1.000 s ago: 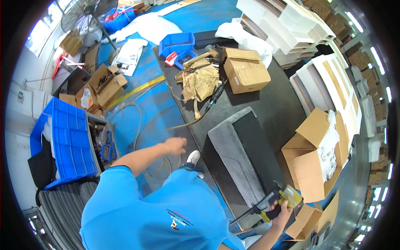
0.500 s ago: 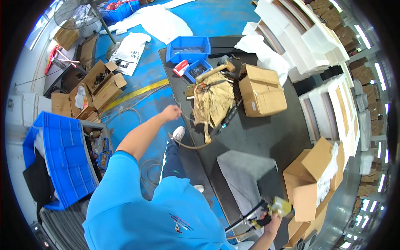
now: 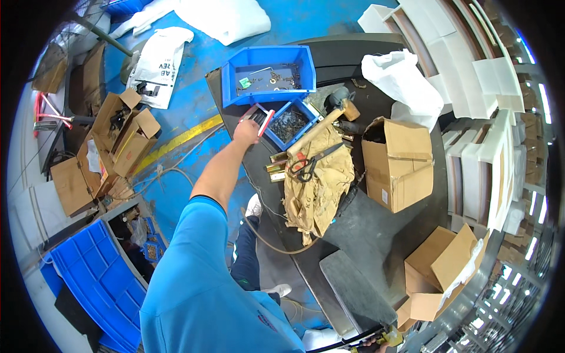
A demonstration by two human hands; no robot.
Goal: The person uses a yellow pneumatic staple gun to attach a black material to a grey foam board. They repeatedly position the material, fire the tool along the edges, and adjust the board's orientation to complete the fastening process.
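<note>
A: Where are the hands?
B: Wide apart. Left hand [image 3: 247, 130] is out at the far left edge of the dark table [image 3: 376, 235], on the near-left end of a small red-and-white box [image 3: 266, 123]. Can't tell if the fingers are closed round it.
A: What's around that box?
B: Small blue bin [image 3: 275, 140] of dark bits just right, large blue bin [image 3: 268, 97] just beyond. Crumpled paper sack [image 3: 318, 200] nearer and to the right, scissors [image 3: 312, 167] on top.
A: Right hand?
B: Right hand [image 3: 372, 343] is at the bottom edge of the view, partly cut off, wrapped on a yellow-and-black tool [image 3: 391, 337].
A: Tool position?
B: By the near end of the grey block [image 3: 359, 288], well apart from the left hand. Can't tell if tool and block touch.
</note>
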